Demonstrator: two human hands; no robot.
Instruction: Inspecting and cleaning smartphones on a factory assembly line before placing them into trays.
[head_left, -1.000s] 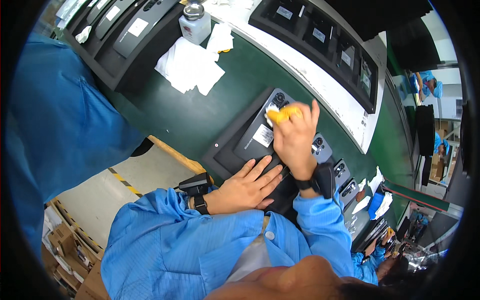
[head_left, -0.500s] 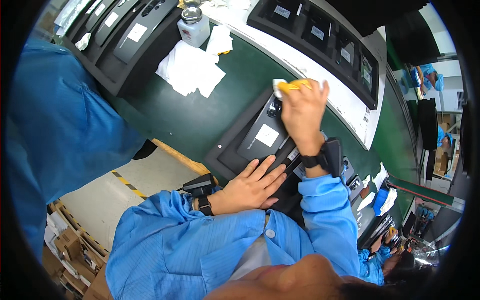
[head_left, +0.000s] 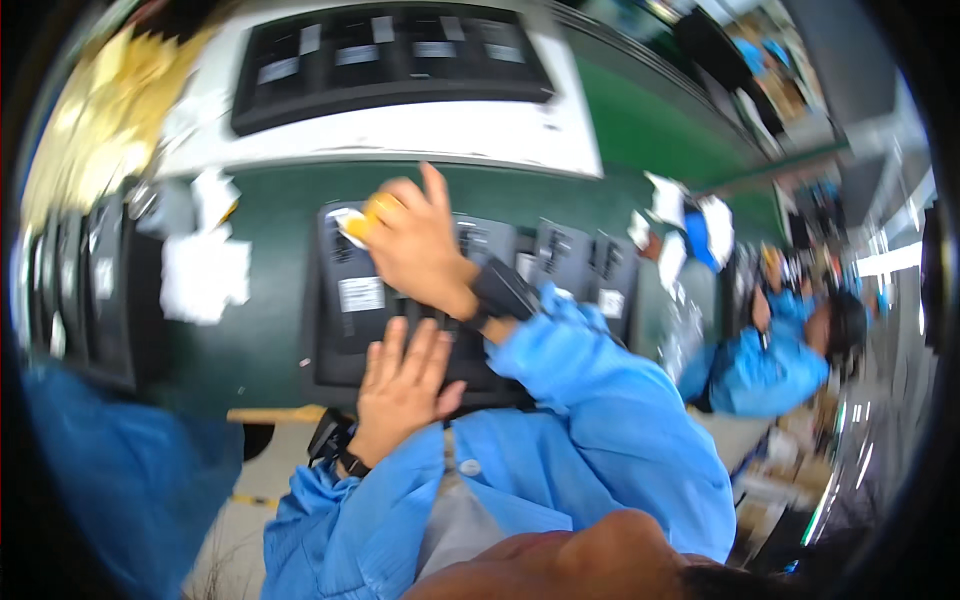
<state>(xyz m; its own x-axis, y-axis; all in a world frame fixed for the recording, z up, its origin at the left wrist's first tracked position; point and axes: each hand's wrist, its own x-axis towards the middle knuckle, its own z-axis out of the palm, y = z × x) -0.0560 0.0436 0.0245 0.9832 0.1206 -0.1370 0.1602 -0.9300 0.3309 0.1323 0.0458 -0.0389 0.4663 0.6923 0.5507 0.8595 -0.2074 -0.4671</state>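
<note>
A dark grey phone (head_left: 347, 265) with a white square label lies back up in a black foam tray (head_left: 335, 375). Over its far end, by the camera lenses, my right hand (head_left: 415, 250) pinches a small white cloth (head_left: 347, 222), with something yellow around the fingertips. The hand is blurred, and its forearm crosses the tray. My left hand (head_left: 402, 385) rests flat with fingers spread at the near end of that phone and the tray. Further grey phones (head_left: 562, 255) sit to the right in the tray, partly hidden by my right arm.
Another black tray (head_left: 390, 85) with labelled dark pieces lies on a white board at the back. White cloths (head_left: 205, 275) and a dark phone rack (head_left: 130, 290) stand left, beside a blue-sleeved person (head_left: 110, 470). Crumpled wipes (head_left: 670, 215) and another worker (head_left: 775, 350) are at right.
My view has swung round, so the tray now appears square and further left. My right hand still holds the cloth at the phone's camera end; my left hand stays flat at its near end.
</note>
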